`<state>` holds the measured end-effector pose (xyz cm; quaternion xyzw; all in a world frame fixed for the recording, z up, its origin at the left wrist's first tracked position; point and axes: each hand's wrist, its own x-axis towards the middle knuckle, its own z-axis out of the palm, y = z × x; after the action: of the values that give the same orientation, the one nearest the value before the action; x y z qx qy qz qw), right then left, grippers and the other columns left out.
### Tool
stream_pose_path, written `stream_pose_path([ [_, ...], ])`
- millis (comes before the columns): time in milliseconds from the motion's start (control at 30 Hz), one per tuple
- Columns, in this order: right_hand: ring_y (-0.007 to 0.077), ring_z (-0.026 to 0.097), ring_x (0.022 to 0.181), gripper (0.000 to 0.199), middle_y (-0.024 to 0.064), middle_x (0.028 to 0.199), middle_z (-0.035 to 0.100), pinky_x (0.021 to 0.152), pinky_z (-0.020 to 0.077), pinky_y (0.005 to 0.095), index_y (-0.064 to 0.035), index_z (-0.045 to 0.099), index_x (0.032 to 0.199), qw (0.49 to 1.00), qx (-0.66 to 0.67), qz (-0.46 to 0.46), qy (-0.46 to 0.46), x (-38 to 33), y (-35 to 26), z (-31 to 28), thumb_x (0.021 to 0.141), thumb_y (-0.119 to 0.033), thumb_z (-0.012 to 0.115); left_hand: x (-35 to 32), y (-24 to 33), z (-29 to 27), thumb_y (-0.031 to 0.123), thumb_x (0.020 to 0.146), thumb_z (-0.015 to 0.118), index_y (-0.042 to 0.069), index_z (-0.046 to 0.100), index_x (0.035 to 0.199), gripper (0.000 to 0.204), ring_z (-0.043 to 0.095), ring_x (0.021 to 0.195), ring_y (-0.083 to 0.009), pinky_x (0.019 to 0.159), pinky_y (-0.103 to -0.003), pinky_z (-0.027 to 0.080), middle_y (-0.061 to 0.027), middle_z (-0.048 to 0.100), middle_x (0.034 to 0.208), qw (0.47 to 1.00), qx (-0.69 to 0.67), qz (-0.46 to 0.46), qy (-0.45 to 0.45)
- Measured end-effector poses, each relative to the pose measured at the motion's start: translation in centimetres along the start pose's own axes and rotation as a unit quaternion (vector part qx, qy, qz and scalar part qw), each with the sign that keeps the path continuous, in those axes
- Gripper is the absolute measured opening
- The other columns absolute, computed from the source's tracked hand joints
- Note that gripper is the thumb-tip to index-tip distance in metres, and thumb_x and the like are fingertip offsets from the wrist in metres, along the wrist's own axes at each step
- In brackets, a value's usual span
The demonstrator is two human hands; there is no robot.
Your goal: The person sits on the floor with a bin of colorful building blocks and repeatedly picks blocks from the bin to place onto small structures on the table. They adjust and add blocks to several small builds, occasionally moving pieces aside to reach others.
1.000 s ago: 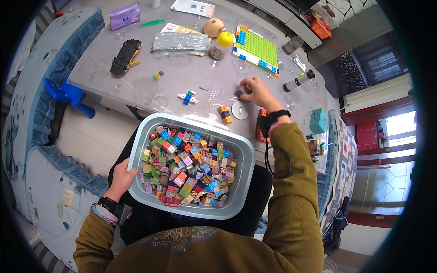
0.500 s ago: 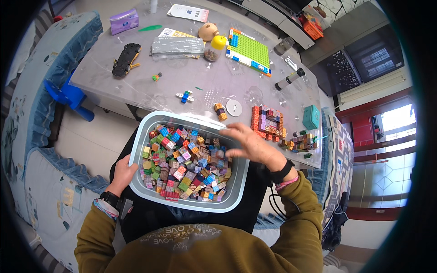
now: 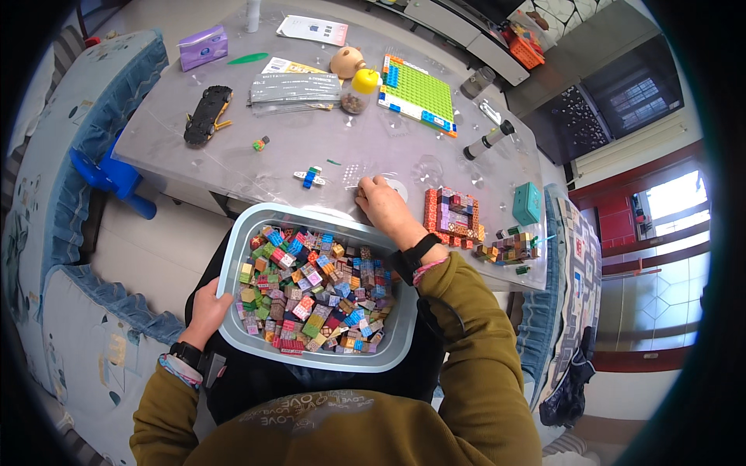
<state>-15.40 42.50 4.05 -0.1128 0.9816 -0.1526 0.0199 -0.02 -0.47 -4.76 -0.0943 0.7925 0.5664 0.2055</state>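
Note:
On my lap rests a light grey-blue plastic tub [image 3: 311, 362] filled with small printed toy bricks [image 3: 311, 299] in many colours. My left hand [image 3: 208, 311] is closed around the tub's left rim, thumb on the edge. Beyond the tub's far rim, my right hand [image 3: 385, 206] reaches to the table with its fingers curled together. It covers the spot where a small orange and dark brick stack stood, and anything in its fingers is hidden. Beside it a round white disc [image 3: 399, 187] shows in part. To the right stands a red and purple brick frame [image 3: 432, 213].
On the grey table [image 3: 256, 175] lie a small blue-white brick figure [image 3: 309, 178], a black toy car [image 3: 208, 115], a green baseplate [image 3: 420, 89] and a yellow-capped jar [image 3: 358, 92]. At right are a teal box [image 3: 527, 203], a brick build [image 3: 509, 247] and a black-ended tube [image 3: 489, 140].
My right hand has moved from above the tub's right side, fingers spread, forward and left onto the table, fingers now curled over the small brick stack's spot. My left hand stays on the rim.

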Motion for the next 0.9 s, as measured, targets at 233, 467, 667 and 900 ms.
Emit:
stream_pose_path([
  [233, 0.0433, 0.069, 0.095, 0.025, 0.0194, 0.106, 0.065, 0.085, 0.0579, 0.0475, -0.0079, 0.066, 0.116, 0.985, 0.152, -0.074, 0.034, -4.2, -2.0, -4.1, 0.094, -0.016, 0.076, -0.4, -0.2, 0.1, 0.010, 0.087, 0.062, -0.002, 0.073, 0.123, 0.039, 0.074, 0.083, -0.0204, 0.078, -0.036, 0.058, -0.0150, 0.079, 0.094, 0.999, 0.019, 0.041, 0.023],
  [467, 0.0383, 0.068, 0.107, 0.045, 0.0177, 0.124, 0.063, 0.091, 0.0568, 0.0460, -0.0115, 0.062, 0.137, 0.988, 0.126, 0.007, 0.085, -10.0, -0.9, -6.0, 0.097, -0.024, 0.077, 0.2, 0.0, 0.0, 0.009, 0.088, 0.059, -0.004, 0.071, 0.123, 0.040, 0.069, 0.088, -0.0139, 0.080, -0.030, 0.054, -0.0079, 0.076, 0.101, 0.999, 0.020, 0.025, 0.015],
  [667, 0.0449, 0.053, 0.134, 0.077, 0.0229, 0.148, 0.052, 0.113, 0.0472, 0.0510, -0.0103, 0.055, 0.148, 0.977, -0.036, 0.142, 0.156, -13.2, 10.8, -10.0, 0.082, -0.027, 0.090, 0.4, -0.7, -0.1, 0.008, 0.088, 0.057, -0.006, 0.070, 0.120, 0.037, 0.067, 0.085, -0.0137, 0.078, -0.030, 0.054, -0.0065, 0.074, 0.097, 0.999, -0.001, 0.034, 0.009],
  [900, 0.0501, 0.036, 0.151, 0.120, 0.0245, 0.168, 0.032, 0.124, 0.0385, 0.0509, -0.0160, 0.038, 0.163, 0.987, -0.035, 0.145, -0.052, -13.0, 19.1, -11.6, 0.063, -0.031, 0.102, 0.7, -1.6, -0.6, 0.009, 0.087, 0.059, -0.006, 0.070, 0.123, 0.040, 0.071, 0.087, -0.0168, 0.080, -0.033, 0.056, -0.0107, 0.077, 0.100, 1.000, -0.009, 0.019, 0.007],
])
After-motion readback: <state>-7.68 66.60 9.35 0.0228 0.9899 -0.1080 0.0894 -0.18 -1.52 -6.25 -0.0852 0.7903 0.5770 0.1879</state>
